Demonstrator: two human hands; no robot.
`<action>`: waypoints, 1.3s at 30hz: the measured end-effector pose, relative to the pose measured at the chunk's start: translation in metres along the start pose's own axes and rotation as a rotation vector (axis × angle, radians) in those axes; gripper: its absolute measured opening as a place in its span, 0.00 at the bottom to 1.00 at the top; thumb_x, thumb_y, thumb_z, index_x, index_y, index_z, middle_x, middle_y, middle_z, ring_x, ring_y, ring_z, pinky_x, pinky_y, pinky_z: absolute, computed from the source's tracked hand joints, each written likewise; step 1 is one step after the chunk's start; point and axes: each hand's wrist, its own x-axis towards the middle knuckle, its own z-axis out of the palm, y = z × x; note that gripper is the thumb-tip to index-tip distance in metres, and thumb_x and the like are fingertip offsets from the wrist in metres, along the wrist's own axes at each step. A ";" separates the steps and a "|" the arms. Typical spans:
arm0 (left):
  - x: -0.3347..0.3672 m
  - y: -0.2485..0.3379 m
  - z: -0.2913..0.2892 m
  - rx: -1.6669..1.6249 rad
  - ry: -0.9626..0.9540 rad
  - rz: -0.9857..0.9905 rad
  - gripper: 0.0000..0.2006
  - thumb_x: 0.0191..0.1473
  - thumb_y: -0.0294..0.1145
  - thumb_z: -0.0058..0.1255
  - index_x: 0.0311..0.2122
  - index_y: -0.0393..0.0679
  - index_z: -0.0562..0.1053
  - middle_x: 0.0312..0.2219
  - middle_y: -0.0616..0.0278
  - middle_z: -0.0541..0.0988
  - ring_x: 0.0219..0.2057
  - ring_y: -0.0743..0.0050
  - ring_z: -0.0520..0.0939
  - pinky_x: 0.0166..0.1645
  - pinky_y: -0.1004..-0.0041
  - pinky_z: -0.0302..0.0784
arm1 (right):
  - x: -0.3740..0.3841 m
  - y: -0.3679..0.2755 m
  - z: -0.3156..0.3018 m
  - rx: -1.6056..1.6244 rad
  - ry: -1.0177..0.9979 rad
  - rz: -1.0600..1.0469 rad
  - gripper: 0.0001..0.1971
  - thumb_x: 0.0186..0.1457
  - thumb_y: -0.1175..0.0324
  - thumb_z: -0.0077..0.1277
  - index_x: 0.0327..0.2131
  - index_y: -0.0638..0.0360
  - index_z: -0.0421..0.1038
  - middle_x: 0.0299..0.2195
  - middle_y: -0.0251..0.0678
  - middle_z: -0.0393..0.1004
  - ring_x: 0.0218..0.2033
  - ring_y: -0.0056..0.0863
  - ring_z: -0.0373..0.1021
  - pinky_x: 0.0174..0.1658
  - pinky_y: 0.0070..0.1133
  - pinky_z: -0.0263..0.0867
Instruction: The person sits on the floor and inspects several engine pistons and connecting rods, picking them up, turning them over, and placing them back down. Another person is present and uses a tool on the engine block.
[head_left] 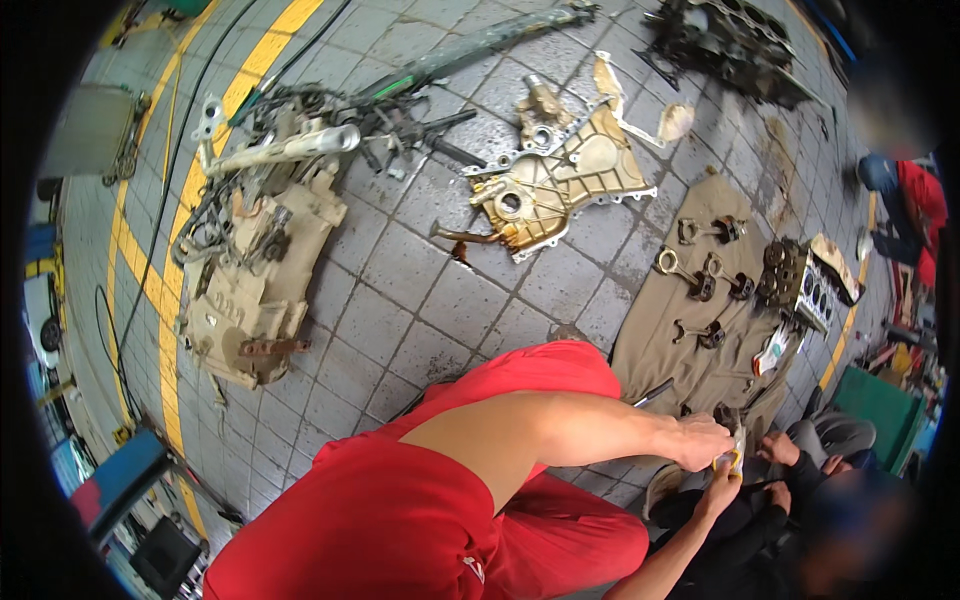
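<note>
My left hand (705,442), at the end of an arm stretched to the right, has its fingers closed at a small yellow-and-white piece (738,460), perhaps a tube or packet. Just below it, my right hand (721,490) pinches the same piece from the near side. Its exact kind is too small to tell. A dark part (728,416) shows just beyond my fingers, partly covered. On a brown cloth (640,335) ahead lie several pistons with connecting rods (702,285). A white-and-green packet (773,350) rests near the cloth's right edge.
A co-worker's hands (780,448) are close on the right. A cylinder head (800,285) sits at the cloth's far right. Ahead on the tiles lie a metal engine cover (565,180) and an engine block (735,55). Dirty parts with wiring (260,250) occupy the left.
</note>
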 end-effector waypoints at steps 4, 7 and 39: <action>-0.002 0.000 0.016 0.076 -0.281 0.038 0.11 0.46 0.28 0.55 0.36 0.40 0.81 0.34 0.46 0.86 0.38 0.42 0.87 0.39 0.49 0.82 | -0.024 0.041 0.024 -0.023 -0.122 0.135 0.17 0.69 0.63 0.52 0.42 0.73 0.79 0.32 0.33 0.80 0.33 0.21 0.71 0.37 0.26 0.68; -0.016 0.001 0.005 0.259 -0.610 -0.065 0.11 0.50 0.29 0.54 0.37 0.41 0.83 0.34 0.48 0.87 0.39 0.45 0.88 0.41 0.52 0.84 | -0.041 0.067 0.041 -0.080 -0.043 0.164 0.18 0.68 0.63 0.50 0.40 0.72 0.80 0.27 0.37 0.80 0.30 0.24 0.73 0.35 0.31 0.70; 0.058 0.133 -0.203 0.757 -0.373 -0.675 0.16 0.64 0.35 0.55 0.53 0.38 0.77 0.45 0.48 0.84 0.46 0.52 0.85 0.52 0.60 0.80 | -0.007 0.107 0.209 -0.375 -0.741 0.666 0.21 0.57 0.57 0.57 0.50 0.57 0.83 0.55 0.41 0.81 0.57 0.40 0.77 0.58 0.32 0.73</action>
